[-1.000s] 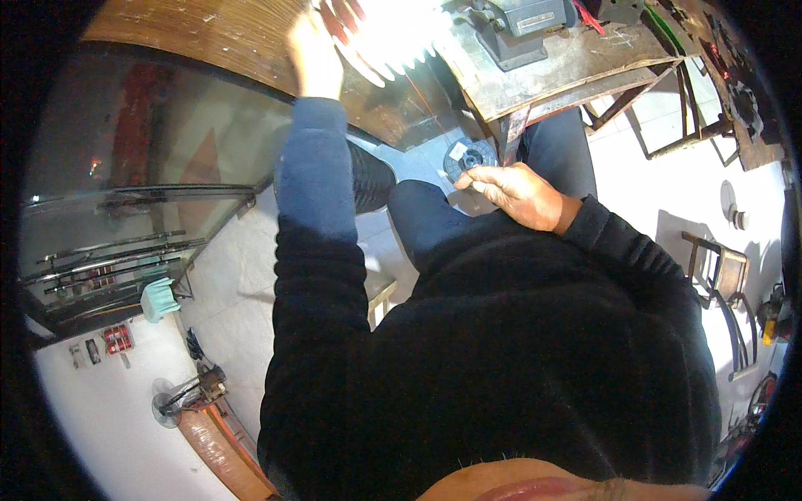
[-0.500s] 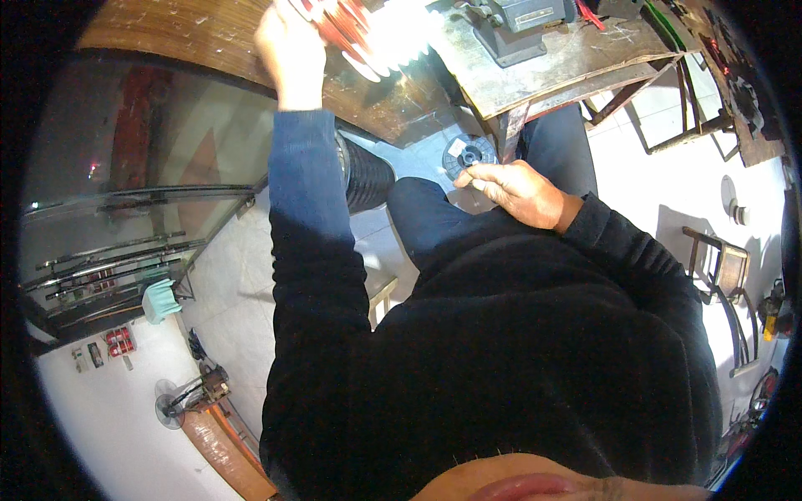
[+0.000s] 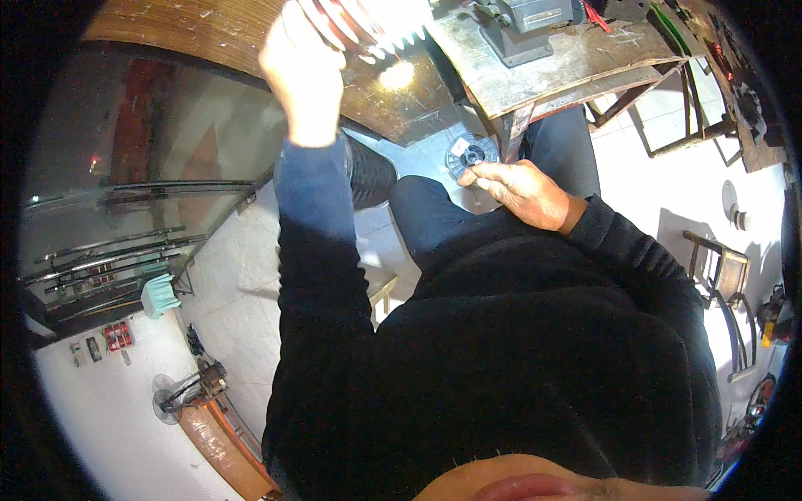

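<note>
My left hand (image 3: 305,71) reaches up to the top edge and is closed round a ribbed thing with red and white rings (image 3: 347,25). Glare washes out much of this thing, and the picture's edge cuts it off, so I cannot tell its kind. My right hand (image 3: 526,192) is low in front of my lap. Its thumb and fingers are pinched at the near rim of a grey round spool (image 3: 473,155), which has a dark hub and a small white label. The fingers below the thumb are partly hidden.
A worn wooden bench (image 3: 576,71) carries a grey metal machine (image 3: 518,46) at the upper right. A brown wooden tabletop (image 3: 184,21) runs along the upper left. Beside my knee stands a black ribbed cylinder (image 3: 369,174). A chair (image 3: 723,271) is far right.
My left hand and the ringed thing have come slightly nearer and to the right, and the glare has shifted. My right hand and the grey spool have barely moved.
</note>
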Tool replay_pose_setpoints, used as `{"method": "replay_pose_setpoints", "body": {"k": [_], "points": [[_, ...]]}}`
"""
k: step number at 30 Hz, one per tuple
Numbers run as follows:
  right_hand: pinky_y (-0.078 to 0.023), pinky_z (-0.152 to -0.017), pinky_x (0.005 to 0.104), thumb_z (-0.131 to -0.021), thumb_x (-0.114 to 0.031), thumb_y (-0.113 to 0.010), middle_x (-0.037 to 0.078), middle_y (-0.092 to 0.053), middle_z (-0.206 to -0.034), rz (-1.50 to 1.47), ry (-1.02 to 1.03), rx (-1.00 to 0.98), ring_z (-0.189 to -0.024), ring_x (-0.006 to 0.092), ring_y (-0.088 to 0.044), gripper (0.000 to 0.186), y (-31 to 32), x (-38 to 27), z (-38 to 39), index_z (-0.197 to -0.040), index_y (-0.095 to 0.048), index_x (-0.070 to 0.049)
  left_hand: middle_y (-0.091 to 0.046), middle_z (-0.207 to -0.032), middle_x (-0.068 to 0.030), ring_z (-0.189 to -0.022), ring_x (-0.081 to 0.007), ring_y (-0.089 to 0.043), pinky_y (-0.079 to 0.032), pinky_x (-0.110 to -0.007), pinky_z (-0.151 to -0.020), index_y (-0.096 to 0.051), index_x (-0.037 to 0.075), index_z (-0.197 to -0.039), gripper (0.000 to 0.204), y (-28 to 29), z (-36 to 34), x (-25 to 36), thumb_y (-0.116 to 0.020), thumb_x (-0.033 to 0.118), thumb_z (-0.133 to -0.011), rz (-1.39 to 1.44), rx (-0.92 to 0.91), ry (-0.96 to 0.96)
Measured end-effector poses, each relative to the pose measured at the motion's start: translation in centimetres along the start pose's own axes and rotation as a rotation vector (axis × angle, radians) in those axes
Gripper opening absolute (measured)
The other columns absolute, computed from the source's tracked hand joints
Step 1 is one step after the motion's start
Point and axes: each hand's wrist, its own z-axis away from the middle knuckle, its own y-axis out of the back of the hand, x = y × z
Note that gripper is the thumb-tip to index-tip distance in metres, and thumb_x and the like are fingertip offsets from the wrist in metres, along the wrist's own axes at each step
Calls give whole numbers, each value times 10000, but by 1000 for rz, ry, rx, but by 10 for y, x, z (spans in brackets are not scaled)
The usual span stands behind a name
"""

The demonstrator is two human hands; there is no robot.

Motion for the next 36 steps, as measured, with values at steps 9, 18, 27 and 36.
{"method": "replay_pose_setpoints", "body": {"k": [9, 18, 27, 36], "points": [[-538, -784, 362, -1087, -18, -576, 151, -684, -936, 17, -66, 2, -802, 240, -639, 230, 2, 3, -1, -1275, -701, -63, -647, -847, -50, -735, -130, -609, -497, -279, -639, -660, 22, -975, 86, -39, 83, -48, -580, 4, -1003, 196, 38, 392], [-560, -888, 370, -1105, -45, -561, 171, -725, -1049, 11, -39, -43, -952, 291, -715, 228, 1, 6, 1, -1288, -696, -42, -678, -813, -101, -752, -200, -678, -549, -343, -689, -641, 17, -920, 164, 5, 5, -11, -562, 97, -1039, -118, -6, -1], [-555, -776, 415, -1117, -118, -566, 168, -689, -904, 9, 17, 39, -787, 298, -688, 222, -1, 10, 0, -1287, -704, -86, -636, -833, -49, -731, -149, -622, -521, -301, -666, -623, 26, -917, 83, -41, 90, -41, -603, -27, -978, 178, 60, 477], [-572, -853, 431, -1099, -86, -546, 204, -731, -1029, 44, 31, -20, -927, 339, -731, 262, -2, 12, 0, -1324, -682, -86, -691, -842, -49, -673, -128, -637, -489, -293, -531, -669, 22, -922, 277, 1, -1, -6, -542, 171, -1117, 103, 38, 145]]}}
